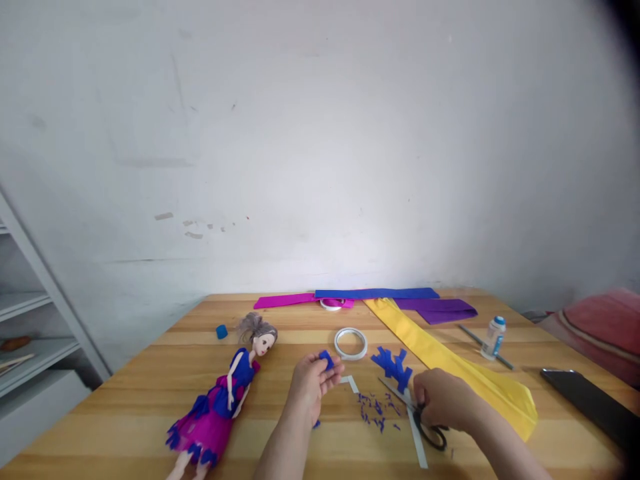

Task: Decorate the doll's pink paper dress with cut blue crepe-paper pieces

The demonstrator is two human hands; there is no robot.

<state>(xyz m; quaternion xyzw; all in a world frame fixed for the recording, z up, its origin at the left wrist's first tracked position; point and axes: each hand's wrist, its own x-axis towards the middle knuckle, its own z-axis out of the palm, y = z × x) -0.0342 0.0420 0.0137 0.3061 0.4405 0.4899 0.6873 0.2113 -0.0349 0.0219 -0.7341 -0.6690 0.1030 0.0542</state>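
Note:
My left hand [314, 381] is closed, pinching a small folded piece of blue crepe paper [326, 359] between thumb and fingers. Lower right, my right hand [445, 399] has its fingers curled at black-handled scissors [434, 435], whose blades point left, low over the table. Dark blue snippets [379, 411] lie scattered between my hands. Just beyond the blades is a small pile of cut blue strips [393, 365]. A doll [220, 407] in a blue and magenta dress lies on the left. Another blue bit shows partly behind my left wrist.
A tape roll [351, 344] lies mid-table. Yellow crepe paper [445, 353] stretches across the right, with blue [375, 293], magenta [283, 301] and purple [445, 309] strips at the back. A small bottle [494, 339], a thin stick [505, 362] and a black phone [590, 400] sit right.

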